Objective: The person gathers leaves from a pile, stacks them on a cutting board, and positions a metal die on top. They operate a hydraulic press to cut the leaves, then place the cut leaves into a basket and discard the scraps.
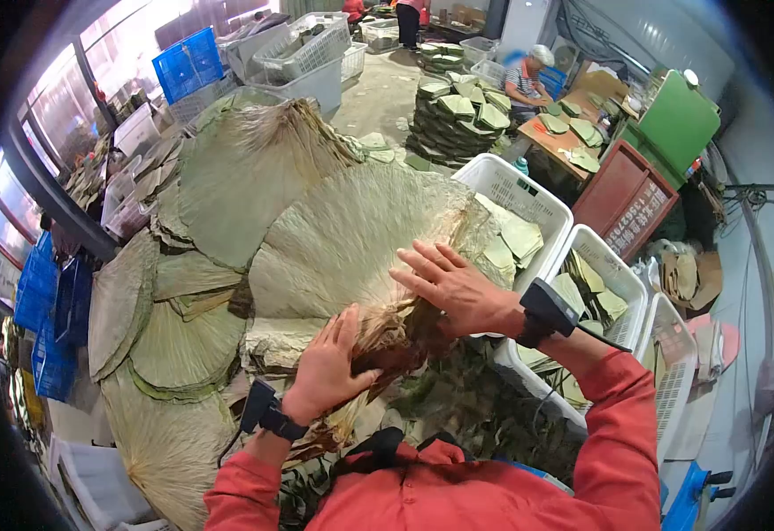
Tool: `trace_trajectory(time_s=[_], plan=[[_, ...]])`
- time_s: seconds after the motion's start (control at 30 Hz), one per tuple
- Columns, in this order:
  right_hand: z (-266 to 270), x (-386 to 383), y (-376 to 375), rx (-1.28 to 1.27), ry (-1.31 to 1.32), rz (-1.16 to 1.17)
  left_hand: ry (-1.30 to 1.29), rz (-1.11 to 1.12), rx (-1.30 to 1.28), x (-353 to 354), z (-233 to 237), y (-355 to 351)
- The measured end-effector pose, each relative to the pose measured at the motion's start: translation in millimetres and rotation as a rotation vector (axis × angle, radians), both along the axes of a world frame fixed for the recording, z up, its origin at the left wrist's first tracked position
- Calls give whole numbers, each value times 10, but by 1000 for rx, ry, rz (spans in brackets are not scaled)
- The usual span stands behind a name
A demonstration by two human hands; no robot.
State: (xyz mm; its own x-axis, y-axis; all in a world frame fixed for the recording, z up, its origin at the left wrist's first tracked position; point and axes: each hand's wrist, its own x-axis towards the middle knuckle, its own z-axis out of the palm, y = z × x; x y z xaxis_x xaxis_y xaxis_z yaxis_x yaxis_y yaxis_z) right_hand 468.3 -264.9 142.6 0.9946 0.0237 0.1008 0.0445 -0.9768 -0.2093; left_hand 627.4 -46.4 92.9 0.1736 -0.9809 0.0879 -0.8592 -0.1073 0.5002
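Observation:
A thick stack of large, fan-folded dried lotus leaves (342,234) lies in front of me, its brown gathered stem end turned toward my body. My left hand (329,358) rests with fingers stretched on the near edge of the stack, thumb apart. Across the right side, near the brown stem end, my right hand (458,288) lies with its fingers spread. Neither palm's underside shows. Behind and to the left, another leaf pile (241,177) rises, and more folded leaves (188,350) overlap at the left.
White crates holding cut leaf pieces (515,234) stand at my right. Leaf scraps (484,398) cover the area below my hands. Blue crates (55,314) are at the left. Farther back, a person (528,84) sits at a table beside tall leaf stacks (458,119).

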Motion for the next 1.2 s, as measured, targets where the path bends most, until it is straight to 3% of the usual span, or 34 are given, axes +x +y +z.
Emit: trace_trajectory(time_s=[0.2, 0.3, 0.33, 0.43, 0.47, 0.53, 0.63, 0.67, 0.77, 0.83, 0.9, 0.93, 1.0, 1.07, 1.1, 1.17, 1.2], plan=[[134, 112, 111, -19, -130, 17, 216, -50, -140, 82, -175, 36], [108, 294, 246, -162, -205, 51, 290, -72, -79, 41, -9, 33], [82, 340, 285, -216, -355, 74, 193, -15, 53, 15, 47, 32], [154, 416, 325, -86, 31, -20, 369, 13, 99, 104, -139, 42], [46, 390, 329, -134, -203, -22, 453, -27, 15, 79, -111, 101], [187, 233, 535, -139, -280, -81, 619, -127, -153, 35, 27, 157], [433, -166, 799, -141, -409, -161, 637, -268, -369, -138, 408, 370], [601, -390, 909, -125, -425, -204, 59, -162, -360, -150, 656, 523], [1071, -1208, 1179, -32, -518, -316, -249, -98, -691, -797, 1394, 670], [1124, -1831, 1300, 33, -620, -474, 84, -506, -808, -1173, 1575, 788], [1136, -2447, 1611, 196, -628, -855, 465, -789, -411, -1678, 1505, 880], [1090, -2671, 1766, 179, -774, -894, 615, -847, -212, -1916, 1247, 824], [905, -3139, 2135, 88, -793, -1044, 1400, -774, 225, -2409, 692, 667], [843, -3258, 2629, -16, -760, -1105, 1837, -748, 476, -2770, 430, 386], [667, -3358, 2829, -126, -622, -1172, 1958, -805, 687, -2969, 206, 188], [477, -3496, 3146, -357, -449, -1224, 2140, -1109, 884, -3320, 380, 239], [521, -3511, 3294, -480, -416, -1219, 2039, -1183, 761, -3358, 559, 316]])
